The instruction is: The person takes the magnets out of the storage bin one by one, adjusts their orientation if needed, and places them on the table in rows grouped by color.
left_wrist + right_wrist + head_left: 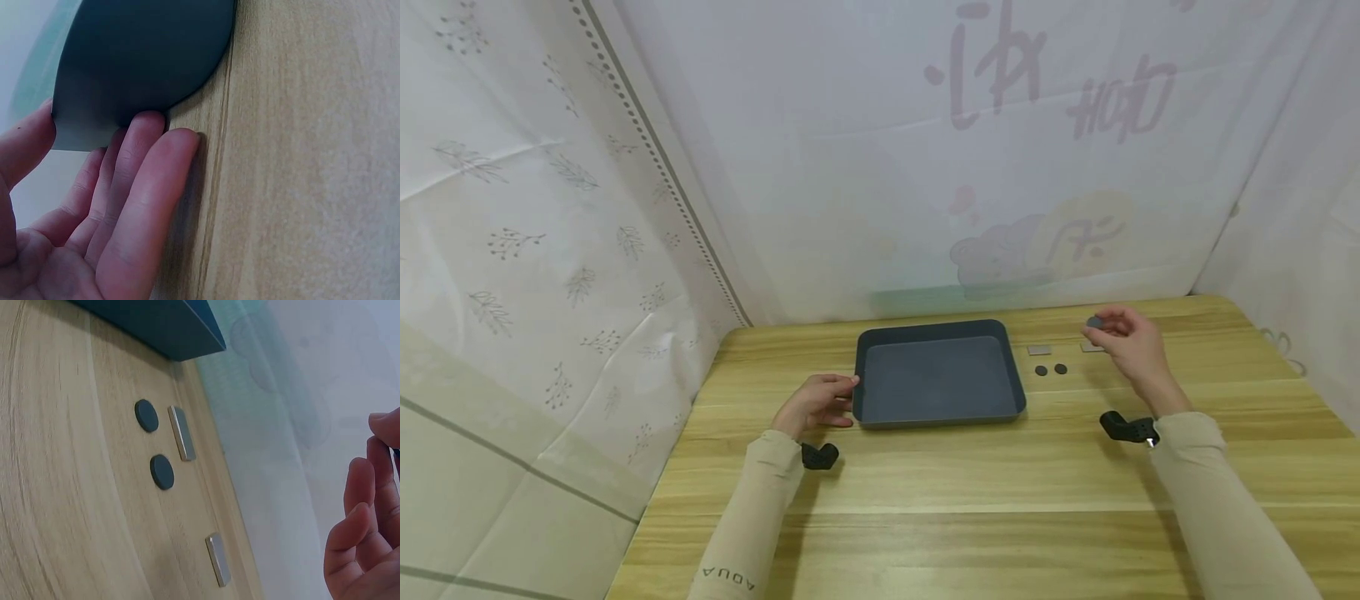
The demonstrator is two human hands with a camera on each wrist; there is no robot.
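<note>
1. The right hand hovers near the surface's far right edge, its fingers curled, pinching a dark disc clear of the wood.
2. The left hand rests with straight fingers against the tray's left wall, gripping nothing.
3. Nothing lies in the tray yet.
4. Two discs and two metal bars lie on the surface just right of the tray, so most of the work looks left to do.

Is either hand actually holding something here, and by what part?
The right hand pinches a small dark disc by its edge at the fingertips. The left hand only touches the tray at its left rim.
</note>
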